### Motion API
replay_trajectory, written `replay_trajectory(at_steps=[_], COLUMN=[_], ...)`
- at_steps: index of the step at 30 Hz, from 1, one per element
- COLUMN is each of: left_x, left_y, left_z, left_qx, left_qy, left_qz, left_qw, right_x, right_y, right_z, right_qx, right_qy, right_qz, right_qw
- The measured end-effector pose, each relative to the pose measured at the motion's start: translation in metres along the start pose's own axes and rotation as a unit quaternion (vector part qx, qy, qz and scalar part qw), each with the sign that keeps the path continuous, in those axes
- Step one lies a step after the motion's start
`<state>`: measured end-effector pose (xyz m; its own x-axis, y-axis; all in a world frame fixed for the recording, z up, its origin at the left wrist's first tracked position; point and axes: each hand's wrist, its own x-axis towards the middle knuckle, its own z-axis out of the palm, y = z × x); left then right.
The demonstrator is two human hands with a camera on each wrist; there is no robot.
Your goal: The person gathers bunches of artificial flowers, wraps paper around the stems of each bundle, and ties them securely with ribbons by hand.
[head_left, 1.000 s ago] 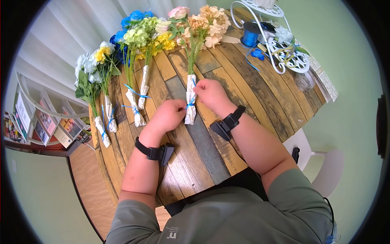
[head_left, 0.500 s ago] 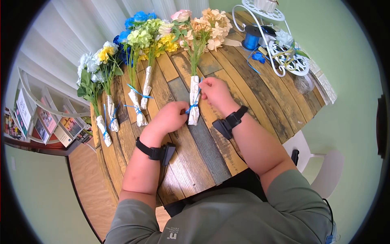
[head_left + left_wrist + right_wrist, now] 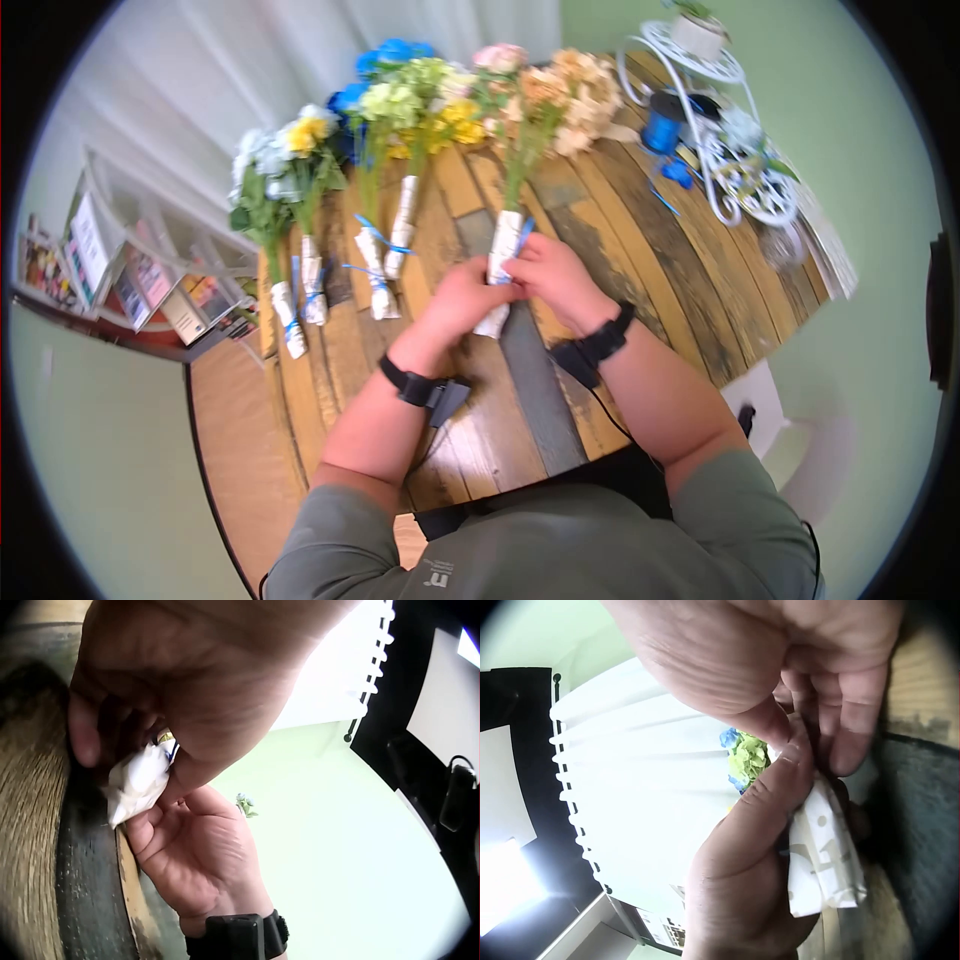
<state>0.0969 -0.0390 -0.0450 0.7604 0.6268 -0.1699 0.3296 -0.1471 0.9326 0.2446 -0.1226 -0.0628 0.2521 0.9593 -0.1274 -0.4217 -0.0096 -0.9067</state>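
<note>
Both hands are at the paper-wrapped stem end of a peach and pink flower bouquet (image 3: 503,245), which lies on the table. My left hand (image 3: 467,300) curls round the lower wrap, its thumb lying across the front. From the right, my right hand (image 3: 558,278) grips the wrap just above that thumb, its thumb and fingertips right at the left thumb. A blue ribbon (image 3: 526,232) sticks up beside the right fingers; the knot is hidden under the hands. In the right wrist view the patterned paper wrap (image 3: 821,851) pokes out below the left hand.
Several other wrapped bouquets with blue ribbons, among them a white-flowered bouquet (image 3: 286,318), lie to the left on the wooden table (image 3: 455,440). A blue ribbon spool (image 3: 661,125) and a white metal stand (image 3: 722,185) are at the back right. A magazine rack (image 3: 150,270) stands beyond the left edge.
The hands have come together on the wrap; the left thumb now crosses it and the right hand has moved down from the ribbon end. The head view has shifted, so the scene sits lower and further right.
</note>
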Motion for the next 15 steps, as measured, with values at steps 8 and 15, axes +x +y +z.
replay_trajectory(at_steps=[8,15], left_x=[-0.003,-0.02], left_y=[0.007,0.029], left_z=[0.007,0.013], left_qx=[-0.264,-0.243], left_qy=[-0.075,-0.029], left_qz=[-0.082,0.034], left_qw=[0.958,0.969], right_x=[0.0,-0.012], right_y=[-0.006,-0.011], right_z=[-0.004,0.004], right_qx=[-0.174,-0.121], right_qy=[0.026,0.013], right_qz=[-0.045,-0.175], right_qw=[0.983,0.977])
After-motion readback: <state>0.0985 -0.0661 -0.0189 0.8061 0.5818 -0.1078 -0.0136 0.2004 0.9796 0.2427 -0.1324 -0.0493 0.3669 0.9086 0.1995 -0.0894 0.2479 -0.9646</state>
